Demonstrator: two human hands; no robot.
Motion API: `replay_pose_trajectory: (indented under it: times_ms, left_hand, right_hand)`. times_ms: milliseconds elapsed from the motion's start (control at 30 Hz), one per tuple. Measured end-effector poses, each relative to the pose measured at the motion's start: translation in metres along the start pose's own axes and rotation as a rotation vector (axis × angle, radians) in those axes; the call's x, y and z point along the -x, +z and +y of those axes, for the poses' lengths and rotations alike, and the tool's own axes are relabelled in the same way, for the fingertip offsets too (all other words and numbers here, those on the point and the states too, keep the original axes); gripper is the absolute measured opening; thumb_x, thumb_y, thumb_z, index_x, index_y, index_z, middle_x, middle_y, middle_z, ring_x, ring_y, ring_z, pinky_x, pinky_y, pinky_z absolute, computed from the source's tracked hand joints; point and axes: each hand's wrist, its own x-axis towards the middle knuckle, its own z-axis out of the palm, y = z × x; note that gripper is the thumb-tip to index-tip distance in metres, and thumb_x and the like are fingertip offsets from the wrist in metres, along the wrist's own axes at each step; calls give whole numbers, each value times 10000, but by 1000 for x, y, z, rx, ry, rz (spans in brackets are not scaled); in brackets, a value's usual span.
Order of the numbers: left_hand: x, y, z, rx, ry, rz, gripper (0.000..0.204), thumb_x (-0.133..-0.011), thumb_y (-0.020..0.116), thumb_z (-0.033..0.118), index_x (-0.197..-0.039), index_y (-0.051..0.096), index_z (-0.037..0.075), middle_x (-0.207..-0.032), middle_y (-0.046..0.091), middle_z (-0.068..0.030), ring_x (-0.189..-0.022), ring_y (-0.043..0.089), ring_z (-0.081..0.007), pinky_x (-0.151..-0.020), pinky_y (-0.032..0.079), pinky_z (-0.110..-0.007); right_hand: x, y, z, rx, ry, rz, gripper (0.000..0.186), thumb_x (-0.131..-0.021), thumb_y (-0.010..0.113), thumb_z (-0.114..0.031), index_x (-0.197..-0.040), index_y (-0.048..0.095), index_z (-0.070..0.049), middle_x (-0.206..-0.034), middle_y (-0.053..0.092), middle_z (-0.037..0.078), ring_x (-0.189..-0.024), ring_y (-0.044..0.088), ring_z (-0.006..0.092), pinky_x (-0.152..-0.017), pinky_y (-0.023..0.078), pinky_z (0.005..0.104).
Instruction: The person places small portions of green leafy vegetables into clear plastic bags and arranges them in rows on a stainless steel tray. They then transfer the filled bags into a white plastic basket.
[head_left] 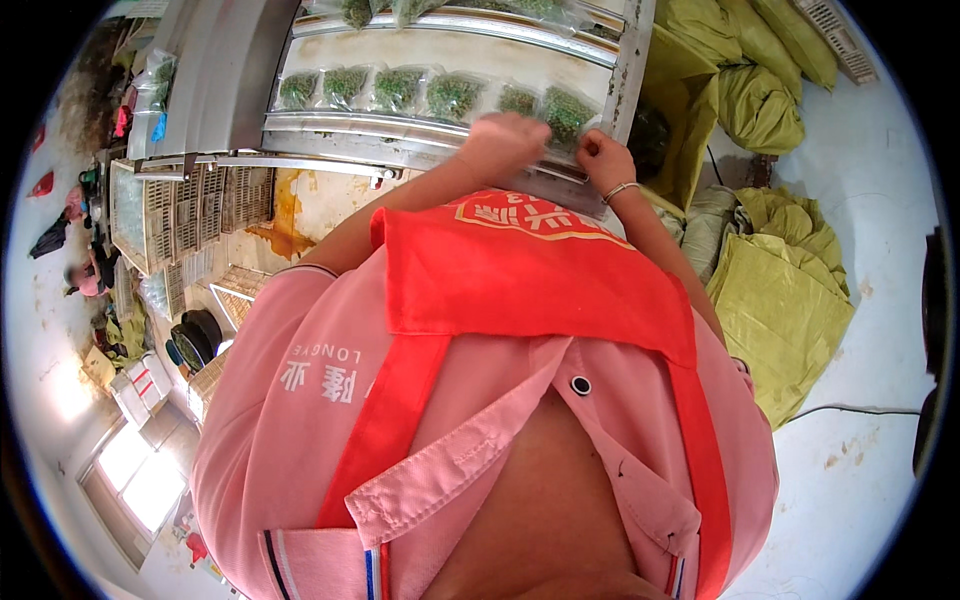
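A row of clear plastic bags [397,90] filled with small green, leafy or granular pieces lies in a metal-framed tray [350,55] in front of me. My left hand [507,140] is just below a smaller bag [517,100] and beside the rightmost bag [566,112]; it is smeared by motion and its fingertips are hidden. At the lower right corner of that rightmost bag, my right hand [605,160] has its fingers curled in a pinch, seemingly on the clear plastic edge.
More filled bags [415,10] lie in a farther row. Right of the frame stand a yellow-green lined bin [690,150] and stuffed yellow-green sacks [760,110]; a flat sack [780,310] lies nearer me. Plastic crates [185,215] stand at left, below a metal panel [205,80].
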Motion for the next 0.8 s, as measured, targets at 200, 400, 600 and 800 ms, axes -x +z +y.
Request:
replay_pose_trajectory:
  times_ms: [200, 400, 600, 800]
  left_hand:
    - [10, 9, 8, 108, -34, -113, 267, -720, 644, 295, -929, 561, 152, -829, 614, -45, -809, 597, -239, -656, 483, -381]
    - [5, -1, 4, 176, -139, -193, 284, -691, 659, 300, -923, 576, 160, -836, 592, -31, -840, 578, -230, -699, 473, -378]
    - [8, 8, 9, -20, 49, -223, 308, -715, 670, 290, -978, 576, 159, -989, 539, 1, -945, 531, -206, -790, 451, -378]
    - [10, 7, 4, 34, 57, -188, 269, -722, 665, 264, -949, 588, 142, -934, 553, -26, -884, 549, -234, -760, 463, -369]
  right_hand:
    - [3, -2, 7, -99, -51, -4, 213, -739, 612, -242, -882, 560, -92, -799, 624, 136, -771, 608, 325, -682, 482, 394]
    - [29, -14, 5, -52, -299, -53, 331, -717, 668, -210, -989, 509, -111, -856, 552, 100, -760, 584, 294, -671, 481, 375]
    - [35, -17, -3, 120, -413, -23, 330, -718, 631, -126, -1024, 511, -138, -874, 529, 65, -741, 578, 256, -652, 481, 357]
    - [36, -21, -8, 234, -430, -126, 231, -729, 577, -109, -956, 584, -151, -872, 541, 85, -779, 580, 288, -692, 479, 373]
